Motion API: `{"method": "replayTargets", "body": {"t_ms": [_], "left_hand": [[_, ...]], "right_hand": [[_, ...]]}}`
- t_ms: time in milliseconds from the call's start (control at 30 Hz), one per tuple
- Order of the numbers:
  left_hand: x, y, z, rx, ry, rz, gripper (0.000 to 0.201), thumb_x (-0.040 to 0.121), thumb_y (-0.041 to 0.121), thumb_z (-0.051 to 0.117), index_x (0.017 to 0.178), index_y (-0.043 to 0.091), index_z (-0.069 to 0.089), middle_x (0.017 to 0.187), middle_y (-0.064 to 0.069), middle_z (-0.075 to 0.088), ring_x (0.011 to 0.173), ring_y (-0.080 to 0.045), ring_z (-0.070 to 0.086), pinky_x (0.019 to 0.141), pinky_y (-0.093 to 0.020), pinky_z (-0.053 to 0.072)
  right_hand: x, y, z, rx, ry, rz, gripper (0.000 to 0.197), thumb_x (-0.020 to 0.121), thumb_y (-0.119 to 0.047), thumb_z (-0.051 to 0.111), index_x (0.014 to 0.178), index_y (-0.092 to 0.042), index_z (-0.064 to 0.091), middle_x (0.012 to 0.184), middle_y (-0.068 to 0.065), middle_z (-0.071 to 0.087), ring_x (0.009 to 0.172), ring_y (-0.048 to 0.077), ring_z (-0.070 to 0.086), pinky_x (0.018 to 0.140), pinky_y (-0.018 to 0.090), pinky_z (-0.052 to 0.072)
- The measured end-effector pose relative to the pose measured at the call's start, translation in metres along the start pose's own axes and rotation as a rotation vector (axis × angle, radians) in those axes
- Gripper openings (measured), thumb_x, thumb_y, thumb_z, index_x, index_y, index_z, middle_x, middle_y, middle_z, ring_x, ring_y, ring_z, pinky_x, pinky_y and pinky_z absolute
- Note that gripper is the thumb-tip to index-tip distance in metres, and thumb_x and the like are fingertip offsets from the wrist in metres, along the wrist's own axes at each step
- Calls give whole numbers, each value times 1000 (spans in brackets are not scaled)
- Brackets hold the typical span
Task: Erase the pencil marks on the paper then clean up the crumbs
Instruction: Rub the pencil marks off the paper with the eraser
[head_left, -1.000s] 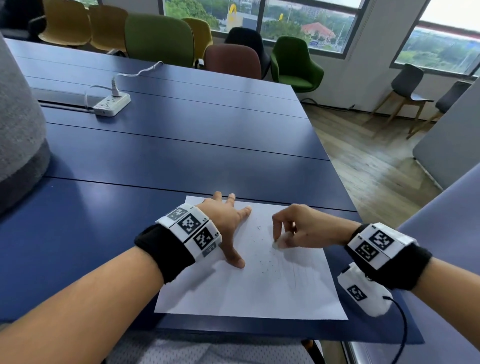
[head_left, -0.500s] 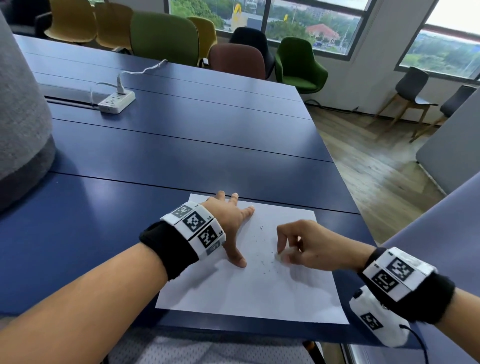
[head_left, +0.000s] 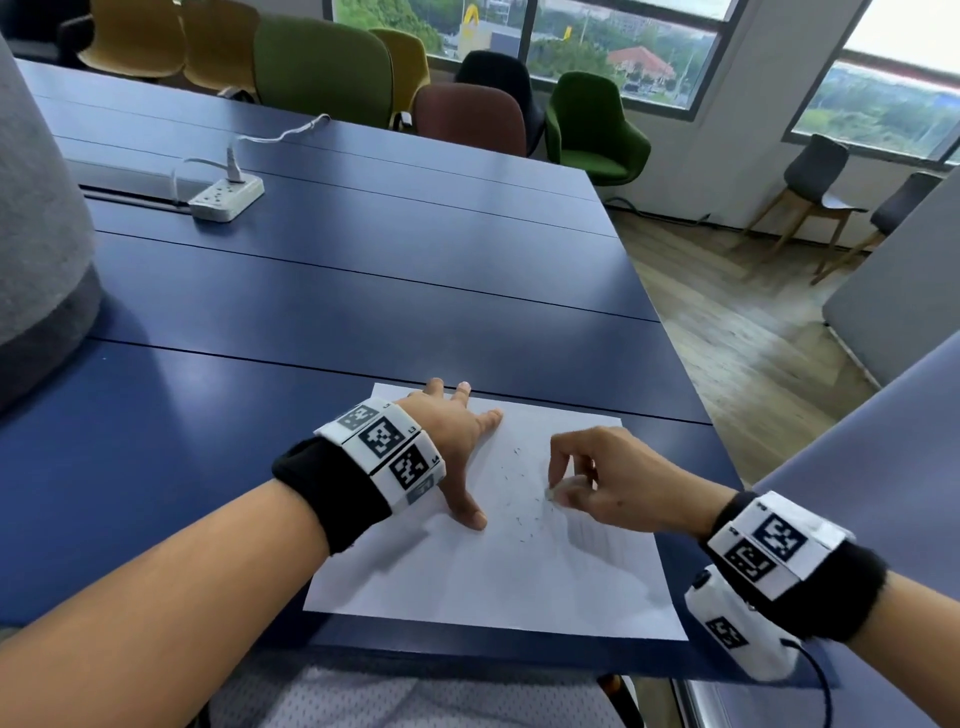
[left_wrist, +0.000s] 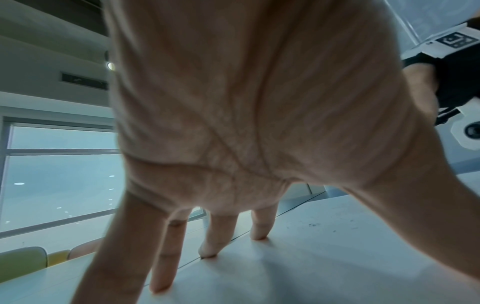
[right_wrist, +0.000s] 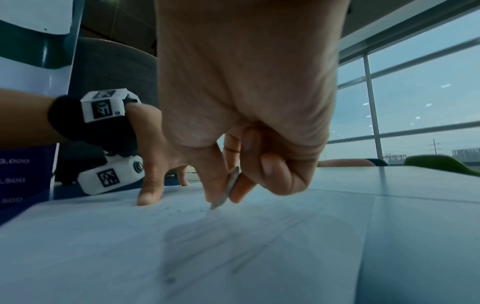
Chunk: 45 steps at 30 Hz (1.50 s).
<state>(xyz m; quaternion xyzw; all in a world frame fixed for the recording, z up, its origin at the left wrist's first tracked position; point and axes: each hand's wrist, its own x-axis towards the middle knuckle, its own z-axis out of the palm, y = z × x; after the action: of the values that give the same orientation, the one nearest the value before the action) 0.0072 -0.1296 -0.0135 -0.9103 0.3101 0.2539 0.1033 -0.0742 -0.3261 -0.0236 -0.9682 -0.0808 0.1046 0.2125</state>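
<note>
A white sheet of paper (head_left: 467, 582) lies on the blue table near its front edge. Dark eraser crumbs (head_left: 519, 499) are scattered over the sheet's middle, and faint pencil lines (head_left: 602, 535) show at its right. My left hand (head_left: 457, 441) presses the sheet's upper left with straight, spread fingers (left_wrist: 166, 265). My right hand (head_left: 597, 483) pinches a small flat eraser (right_wrist: 228, 189) between thumb and forefinger, its lower edge touching the paper (right_wrist: 233, 257). In the head view only a pale sliver of the eraser (head_left: 553, 493) shows.
A white power strip (head_left: 226, 197) with a cable lies far back left on the table (head_left: 363, 291). A grey padded object (head_left: 36, 208) stands at the left edge. Chairs (head_left: 467, 114) line the far side. The table's right edge drops to wooden floor (head_left: 753, 322).
My right hand with the eraser has shifted back and forth over the sheet's right part, ending slightly farther up. The left hand has stayed pressed on the paper.
</note>
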Motion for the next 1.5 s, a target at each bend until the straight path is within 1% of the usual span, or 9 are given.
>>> {"method": "replayTargets", "body": {"t_ms": [133, 300, 433, 600, 867, 1033, 1200, 1333, 1500], "left_hand": [[-3, 1, -1, 4, 6, 5, 128, 62, 69, 77, 156, 32, -2, 163, -11, -6, 147, -40, 0, 113, -54, 25], [-2, 1, -1, 3, 2, 5, 129, 62, 70, 77, 155, 33, -3, 163, -10, -7, 147, -39, -1, 113, -55, 24], [-3, 1, -1, 4, -5, 2, 129, 62, 69, 77, 156, 33, -3, 163, -11, -8, 147, -40, -2, 113, -55, 25], [-3, 1, -2, 6, -9, 0, 129, 62, 70, 76, 155, 33, -4, 163, -10, -8, 147, -39, -2, 112, -56, 25], [-3, 0, -3, -5, -24, -7, 129, 61, 71, 76, 155, 35, -5, 163, -7, -10, 148, -38, -6, 112, -58, 22], [-5, 0, -5, -15, -33, -10, 129, 61, 70, 77, 155, 36, -5, 163, -5, -11, 148, -37, -8, 113, -58, 20], [-4, -3, -5, -28, -28, -7, 129, 59, 74, 76, 155, 37, -2, 164, -1, -11, 149, -33, -8, 113, -56, 22], [-4, -4, -3, -14, -10, -13, 132, 57, 77, 73, 156, 31, -1, 164, 1, -11, 150, -30, -7, 113, -58, 20], [-7, -9, -2, 16, 26, 2, 131, 59, 78, 71, 155, 17, 6, 164, 1, -10, 150, -26, 0, 114, -53, 27]], "right_hand": [[-12, -6, 0, 69, -254, -61, 1, 81, -21, 69, 81, -22, 68, 71, 6, 62, 56, 7, 44, 55, 20, 41], [-4, 5, 1, 108, -44, 2, 7, 83, -19, 70, 77, -22, 67, 72, 10, 66, 54, 6, 46, 56, 24, 45], [-9, -2, 3, 89, -186, -57, 3, 82, -24, 70, 80, -24, 68, 77, 8, 67, 59, 14, 50, 58, 26, 46], [4, -2, 1, 44, -33, -14, 4, 83, -24, 69, 80, -24, 67, 70, 6, 67, 59, 12, 55, 61, 28, 49], [-6, -11, 1, -29, -52, -15, 6, 83, -21, 65, 85, -27, 66, 71, 4, 68, 62, 16, 59, 62, 31, 52], [-34, -18, 7, -61, -156, -68, 16, 86, -16, 61, 92, -29, 67, 76, -7, 67, 65, 11, 59, 60, 21, 49], [-73, -8, 25, 141, 355, 85, 17, 80, -16, 80, 77, -28, 68, 74, -16, 64, 77, 2, 63, 64, 9, 46], [-93, -9, 65, 271, 428, 162, 47, 79, -3, 77, 71, -40, 49, 95, -32, 65, 92, -22, 59, 76, -4, 41], [-98, 0, 89, 255, 437, 173, 35, 83, -4, 73, 79, -30, 49, 111, -44, 51, 120, -12, 51, 115, 17, 26]]}}
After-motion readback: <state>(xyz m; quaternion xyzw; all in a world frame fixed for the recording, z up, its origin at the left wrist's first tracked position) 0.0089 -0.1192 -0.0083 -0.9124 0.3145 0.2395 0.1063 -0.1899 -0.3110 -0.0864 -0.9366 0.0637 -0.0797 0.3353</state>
